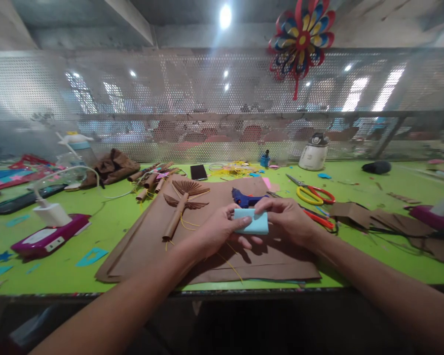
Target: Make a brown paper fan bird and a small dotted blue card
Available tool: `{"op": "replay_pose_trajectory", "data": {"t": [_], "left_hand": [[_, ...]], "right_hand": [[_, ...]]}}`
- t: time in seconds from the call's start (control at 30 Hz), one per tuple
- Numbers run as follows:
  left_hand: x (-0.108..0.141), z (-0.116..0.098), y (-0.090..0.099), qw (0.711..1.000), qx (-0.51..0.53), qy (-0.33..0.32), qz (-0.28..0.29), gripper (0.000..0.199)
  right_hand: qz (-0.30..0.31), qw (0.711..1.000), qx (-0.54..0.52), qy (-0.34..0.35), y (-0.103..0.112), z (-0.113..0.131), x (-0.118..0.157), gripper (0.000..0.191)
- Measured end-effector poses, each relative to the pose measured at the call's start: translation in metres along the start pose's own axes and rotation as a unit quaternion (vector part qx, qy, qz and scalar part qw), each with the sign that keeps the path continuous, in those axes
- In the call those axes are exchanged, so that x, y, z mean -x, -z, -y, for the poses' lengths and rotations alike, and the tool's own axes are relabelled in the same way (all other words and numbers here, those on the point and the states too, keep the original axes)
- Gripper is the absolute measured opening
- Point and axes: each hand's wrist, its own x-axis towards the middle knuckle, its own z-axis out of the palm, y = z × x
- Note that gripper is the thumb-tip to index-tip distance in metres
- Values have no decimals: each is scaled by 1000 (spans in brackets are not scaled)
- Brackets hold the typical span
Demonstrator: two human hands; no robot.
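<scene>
A small light-blue folded piece of paper (259, 225) is held between both hands above brown paper sheets (133, 256). My left hand (222, 228) grips its left side, thumb on the face and fingers behind. My right hand (290, 219) pinches its upper right edge between thumb and fingertips. Just behind the hands lies a blue glue gun (246, 198), partly hidden by them. To the left on the brown sheets rests a rolled brown paper tube (175, 219) with a pleated paper fan (188, 188) and wings at its top, yellow string hanging from it.
Scissors with yellow and red handles (311, 194) lie at right, near brown paper scraps (381, 219). A purple power strip (52, 236) with a white charger (52, 215) sits at left. Farther back are a phone (199, 172), several paper rolls (151, 182) and a white bottle (314, 154).
</scene>
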Motion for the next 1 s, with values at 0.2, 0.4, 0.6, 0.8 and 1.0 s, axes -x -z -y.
{"op": "replay_pose_trajectory", "data": {"t": [0.2, 0.4, 0.6, 0.8, 1.0], "left_hand": [[-1, 0, 1, 1000, 6, 7, -1, 23], [-2, 4, 4, 1000, -8, -5, 11, 27], [-1, 5, 5, 998, -45, -36, -18, 28], [-3, 8, 5, 995, -70, -55, -52, 29], [-7, 12, 3, 993, -97, -57, -27, 31]], "right_hand": [[15, 991, 88, 95, 3, 0, 0, 10], [38, 976, 151, 152, 4, -1, -1, 11], [47, 996, 62, 34, 4, 4, 2, 12], [49, 994, -49, -84, -3, 7, 2, 29], [-30, 989, 136, -43, -11, 3, 1, 29]]}}
